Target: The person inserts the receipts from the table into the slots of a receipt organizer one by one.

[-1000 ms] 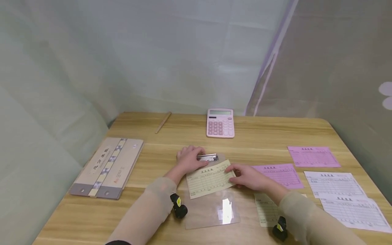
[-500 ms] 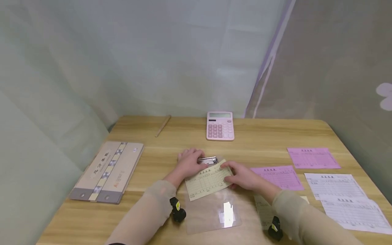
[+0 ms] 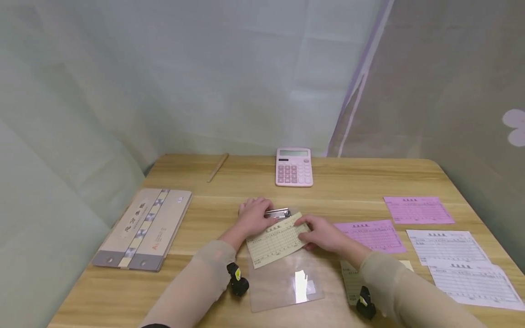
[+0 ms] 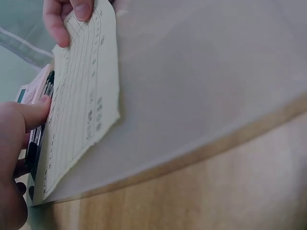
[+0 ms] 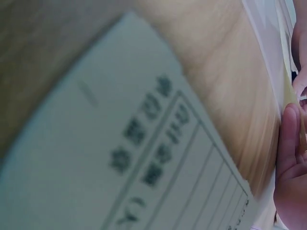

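A transparent clipboard with a metal clip lies in front of me. My left hand grips the clip, its thumb on the near side and its fingers over the far side. With thumb and fingers, my right hand pinches the right end of a yellow printed slip. The slip lies tilted over the board, its top edge close below the clip. In the left wrist view the slip bows up from the board. Whether its edge is under the clip I cannot tell.
Another yellow slip lies partly under my right forearm. Pink slips and white slips spread out to the right. A pink calculator and a thin wooden stick lie at the back, a bound account book at left.
My right hand has moved slightly left with the yellow slip, and the slip tilts a little more. My left hand stays at the clip.
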The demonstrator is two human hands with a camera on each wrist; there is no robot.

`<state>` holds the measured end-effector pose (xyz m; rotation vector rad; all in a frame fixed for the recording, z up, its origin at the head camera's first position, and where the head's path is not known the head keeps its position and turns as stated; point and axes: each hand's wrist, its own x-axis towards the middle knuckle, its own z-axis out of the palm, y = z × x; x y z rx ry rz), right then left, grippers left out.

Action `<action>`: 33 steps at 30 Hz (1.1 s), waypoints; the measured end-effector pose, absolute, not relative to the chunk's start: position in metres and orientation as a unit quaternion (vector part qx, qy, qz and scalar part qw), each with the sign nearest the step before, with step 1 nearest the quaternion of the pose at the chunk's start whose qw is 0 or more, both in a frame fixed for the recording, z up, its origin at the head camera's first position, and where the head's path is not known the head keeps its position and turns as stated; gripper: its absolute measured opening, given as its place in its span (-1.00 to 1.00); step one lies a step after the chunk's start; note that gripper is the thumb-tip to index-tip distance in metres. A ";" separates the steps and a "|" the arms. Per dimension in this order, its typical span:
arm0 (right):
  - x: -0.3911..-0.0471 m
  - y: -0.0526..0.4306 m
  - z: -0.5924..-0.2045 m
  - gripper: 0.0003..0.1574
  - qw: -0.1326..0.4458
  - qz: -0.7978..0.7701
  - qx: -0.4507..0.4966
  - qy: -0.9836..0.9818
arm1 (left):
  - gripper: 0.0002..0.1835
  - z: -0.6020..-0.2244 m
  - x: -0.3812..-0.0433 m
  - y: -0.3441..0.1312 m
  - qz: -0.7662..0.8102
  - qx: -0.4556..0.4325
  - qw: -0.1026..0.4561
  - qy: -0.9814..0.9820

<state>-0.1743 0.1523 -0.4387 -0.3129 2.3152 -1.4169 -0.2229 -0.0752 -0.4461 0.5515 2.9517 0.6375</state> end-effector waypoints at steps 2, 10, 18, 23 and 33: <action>-0.175 0.151 -0.439 -0.52 0.202 -0.503 -0.115 0.832 | -0.58 -0.445 -0.224 -0.075 0.207 0.184 0.040 0.960; -0.177 0.145 -0.442 -0.40 0.170 -0.440 -0.144 0.870 | -0.64 -0.442 -0.226 -0.078 0.207 0.196 0.050 0.957; -0.168 0.141 -0.441 -0.36 0.059 -0.313 -0.187 0.929 | -0.69 -0.439 -0.229 -0.078 0.196 0.218 0.056 0.954; -0.164 0.142 -0.441 -0.39 0.038 -0.312 -0.197 0.929 | -0.69 -0.439 -0.229 -0.078 0.193 0.223 0.054 0.954; -0.166 0.142 -0.442 -0.38 0.052 -0.338 -0.178 0.923 | -0.68 -0.435 -0.227 -0.079 0.198 0.224 0.056 0.953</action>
